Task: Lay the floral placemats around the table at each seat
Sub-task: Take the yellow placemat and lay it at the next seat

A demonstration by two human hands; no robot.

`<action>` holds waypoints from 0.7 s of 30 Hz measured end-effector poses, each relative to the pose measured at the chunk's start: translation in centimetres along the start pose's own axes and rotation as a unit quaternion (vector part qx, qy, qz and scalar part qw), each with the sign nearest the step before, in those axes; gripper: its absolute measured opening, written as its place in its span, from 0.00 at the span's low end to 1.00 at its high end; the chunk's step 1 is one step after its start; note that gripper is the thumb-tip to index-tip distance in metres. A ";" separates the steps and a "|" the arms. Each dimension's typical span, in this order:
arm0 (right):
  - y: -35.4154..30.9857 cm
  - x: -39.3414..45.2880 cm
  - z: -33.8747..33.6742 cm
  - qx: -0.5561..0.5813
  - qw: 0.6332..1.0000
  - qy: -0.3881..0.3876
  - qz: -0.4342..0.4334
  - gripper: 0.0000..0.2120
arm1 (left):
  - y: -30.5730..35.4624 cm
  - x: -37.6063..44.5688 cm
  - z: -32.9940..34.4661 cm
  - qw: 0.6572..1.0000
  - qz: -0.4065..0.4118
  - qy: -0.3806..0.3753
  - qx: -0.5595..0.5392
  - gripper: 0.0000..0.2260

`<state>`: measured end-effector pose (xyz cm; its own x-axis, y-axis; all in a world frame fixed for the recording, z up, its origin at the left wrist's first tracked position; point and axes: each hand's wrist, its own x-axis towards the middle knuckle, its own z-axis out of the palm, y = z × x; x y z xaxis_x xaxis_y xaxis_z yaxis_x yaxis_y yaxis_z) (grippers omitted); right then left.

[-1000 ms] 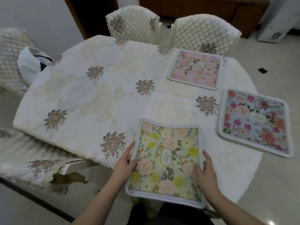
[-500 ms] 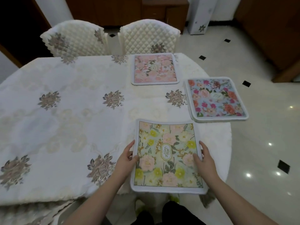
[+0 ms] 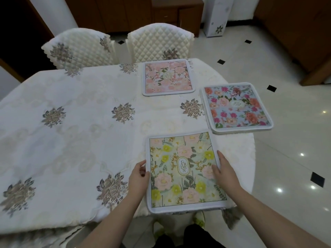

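Head view: yellow mat (image 3: 184, 170) lies at the near edge of the bench (image 3: 75, 133), its front edge overhanging a bit. Left hand (image 3: 138, 178) pinches the mat's left edge, thumb on top, so that grip is closed on the mat. Right hand (image 3: 224, 173) rests on the right edge, fingers fairly straight, a loose flat grip. Pink mat (image 3: 168, 77) sits at the far edge before a quilted chair (image 3: 160, 44). Blue mat (image 3: 236, 107) tops a small stack at the right edge.
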<state>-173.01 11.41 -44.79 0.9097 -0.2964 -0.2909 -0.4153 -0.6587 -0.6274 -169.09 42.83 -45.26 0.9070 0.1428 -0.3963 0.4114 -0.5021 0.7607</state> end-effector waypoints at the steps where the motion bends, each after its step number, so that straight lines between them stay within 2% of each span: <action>1: 0.0 0.3 -0.1 -0.010 1.000 -0.008 0.002 0.29 | 0.0 0.0 0.0 1.000 0.002 0.005 0.003 0.18; 10: 0.8 1.6 0.1 -0.060 0.998 -0.033 -0.010 0.30 | 0.4 0.4 0.0 0.998 0.028 0.023 0.058 0.17; 21: 1.8 1.3 0.7 -0.188 0.979 0.044 -0.067 0.27 | -0.2 0.8 0.0 0.996 0.049 0.026 0.075 0.18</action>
<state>-172.56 10.30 -46.87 0.9597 -0.2375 -0.1501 -0.2757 -0.8989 -0.3406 -168.40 43.05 -45.71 0.9472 0.1296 -0.2933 0.3061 -0.6374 0.7071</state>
